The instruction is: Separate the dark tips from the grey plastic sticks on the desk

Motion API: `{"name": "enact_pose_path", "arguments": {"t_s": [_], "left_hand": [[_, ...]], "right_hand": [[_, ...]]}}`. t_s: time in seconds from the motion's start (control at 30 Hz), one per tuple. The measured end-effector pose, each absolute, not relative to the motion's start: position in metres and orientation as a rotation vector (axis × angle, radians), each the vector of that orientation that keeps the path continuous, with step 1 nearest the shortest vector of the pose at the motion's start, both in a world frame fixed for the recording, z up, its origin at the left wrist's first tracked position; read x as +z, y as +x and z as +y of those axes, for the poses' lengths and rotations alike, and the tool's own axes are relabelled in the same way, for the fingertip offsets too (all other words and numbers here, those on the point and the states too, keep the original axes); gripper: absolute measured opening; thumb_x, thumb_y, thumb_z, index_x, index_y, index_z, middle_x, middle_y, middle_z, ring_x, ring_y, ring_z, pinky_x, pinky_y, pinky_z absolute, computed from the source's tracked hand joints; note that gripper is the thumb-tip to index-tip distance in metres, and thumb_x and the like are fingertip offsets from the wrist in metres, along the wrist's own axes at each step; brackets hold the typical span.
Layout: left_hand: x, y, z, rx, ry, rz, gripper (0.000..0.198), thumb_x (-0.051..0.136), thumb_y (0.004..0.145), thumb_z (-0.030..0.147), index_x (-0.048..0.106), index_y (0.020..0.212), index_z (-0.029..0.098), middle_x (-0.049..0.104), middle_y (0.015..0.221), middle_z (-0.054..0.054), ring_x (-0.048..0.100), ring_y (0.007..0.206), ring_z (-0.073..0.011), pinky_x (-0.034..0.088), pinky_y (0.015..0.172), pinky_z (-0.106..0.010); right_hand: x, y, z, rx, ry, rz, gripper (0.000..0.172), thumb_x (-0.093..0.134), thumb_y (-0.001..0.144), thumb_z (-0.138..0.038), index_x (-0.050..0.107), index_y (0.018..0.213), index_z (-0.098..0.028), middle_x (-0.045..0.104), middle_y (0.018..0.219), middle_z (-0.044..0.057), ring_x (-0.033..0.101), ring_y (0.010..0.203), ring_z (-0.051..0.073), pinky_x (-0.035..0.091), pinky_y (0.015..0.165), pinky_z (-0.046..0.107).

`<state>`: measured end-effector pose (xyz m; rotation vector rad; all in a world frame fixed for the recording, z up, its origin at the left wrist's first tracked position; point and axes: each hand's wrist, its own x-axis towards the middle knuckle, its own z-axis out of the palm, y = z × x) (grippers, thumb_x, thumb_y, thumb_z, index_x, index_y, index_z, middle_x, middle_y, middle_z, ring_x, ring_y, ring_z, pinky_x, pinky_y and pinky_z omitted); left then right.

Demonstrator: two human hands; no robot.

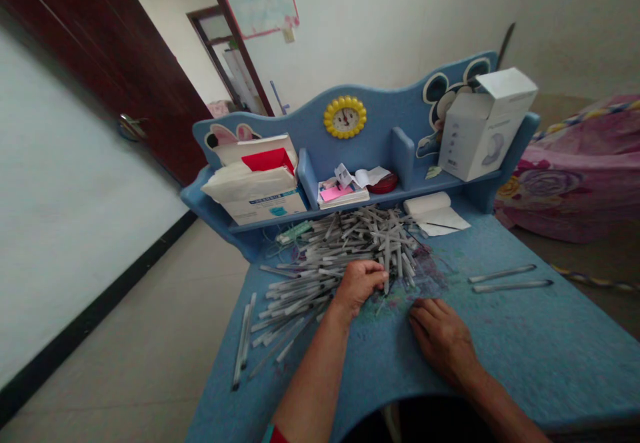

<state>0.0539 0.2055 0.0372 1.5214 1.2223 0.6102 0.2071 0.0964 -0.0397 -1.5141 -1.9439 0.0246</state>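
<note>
On the blue desk, a large heap of clear-barrelled pens (pixel 345 239) lies tangled below the shelf. My left hand (pixel 361 287) is at the heap's front edge, thumb and fingers pinched on the lower end of one pen (pixel 387 259) that points away from me. Lower right, my right hand (pixel 444 337) rests on the desk with its fingers curled under, and no object shows in it. Two pens (pixel 510 279) lie side by side to the right, apart from the heap. A few more pens (pixel 243 343) lie near the desk's left edge.
The desk's blue shelf (pixel 345 153) holds a carton of papers (pixel 265 203), small booklets (pixel 343 196), a red round case (pixel 383 183) and a white box (pixel 480 126). An open notepad (pixel 435 213) lies behind the heap. A green item (pixel 295 232) sits at the back left.
</note>
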Motion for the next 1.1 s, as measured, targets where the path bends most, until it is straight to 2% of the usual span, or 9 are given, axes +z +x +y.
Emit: {"name": "enact_pose_path", "arguments": {"t_s": [0.33,0.6,0.7,0.83,1.0,1.1], "left_hand": [[0.035,0.043,0.200,0.606,1.330,1.081,0.020,0.062,0.065,0.030,0.065,0.073,0.012,0.056,0.055,0.001,0.046,0.049,-0.0076,0.031,0.047,-0.019],[0.040,0.036,0.187,0.665,1.268,1.104,0.012,0.064,0.062,0.023,0.063,0.069,0.013,0.056,0.054,0.003,0.046,0.049,-0.0068,0.031,0.048,-0.019],[0.042,0.028,0.185,0.747,1.232,1.081,0.010,0.064,0.064,0.021,0.062,0.070,0.013,0.064,0.066,0.000,0.051,0.055,-0.0077,0.033,0.049,-0.019],[0.042,0.017,0.181,0.770,1.149,0.987,0.009,0.063,0.065,0.018,0.060,0.073,0.013,0.068,0.085,-0.007,0.059,0.070,-0.0131,0.038,0.051,-0.019],[0.043,0.005,0.177,0.783,1.075,0.945,0.012,0.066,0.065,0.017,0.059,0.074,0.013,0.067,0.083,-0.007,0.062,0.072,-0.0153,0.043,0.050,-0.019],[0.041,0.000,0.177,0.812,1.049,0.919,0.019,0.067,0.066,0.018,0.059,0.083,0.014,0.066,0.081,-0.005,0.062,0.069,-0.0153,0.043,0.048,-0.019]], "right_hand": [[-0.035,0.205,0.098,0.034,-1.523,-1.907,0.017,0.046,0.084,-0.015,0.062,0.081,-0.019,0.061,0.086,0.005,0.052,0.080,0.018,0.042,0.074,0.031],[-0.025,0.213,0.100,0.316,-1.475,-1.686,0.015,0.046,0.084,-0.019,0.060,0.081,-0.019,0.061,0.078,0.003,0.056,0.076,0.016,0.044,0.071,0.028],[-0.019,0.217,0.105,0.416,-1.518,-1.621,0.015,0.046,0.083,-0.022,0.061,0.080,-0.019,0.061,0.075,0.002,0.057,0.073,0.016,0.044,0.069,0.027],[-0.013,0.220,0.115,0.501,-1.592,-1.566,0.017,0.048,0.081,-0.023,0.064,0.080,-0.019,0.063,0.073,0.001,0.059,0.068,0.015,0.044,0.064,0.026],[-0.006,0.219,0.125,0.582,-1.678,-1.557,0.019,0.047,0.080,-0.023,0.065,0.080,-0.018,0.064,0.069,0.001,0.058,0.062,0.015,0.042,0.062,0.025],[-0.003,0.217,0.128,0.614,-1.746,-1.549,0.020,0.046,0.079,-0.024,0.065,0.081,-0.018,0.065,0.068,0.002,0.059,0.063,0.015,0.041,0.062,0.024]]}}
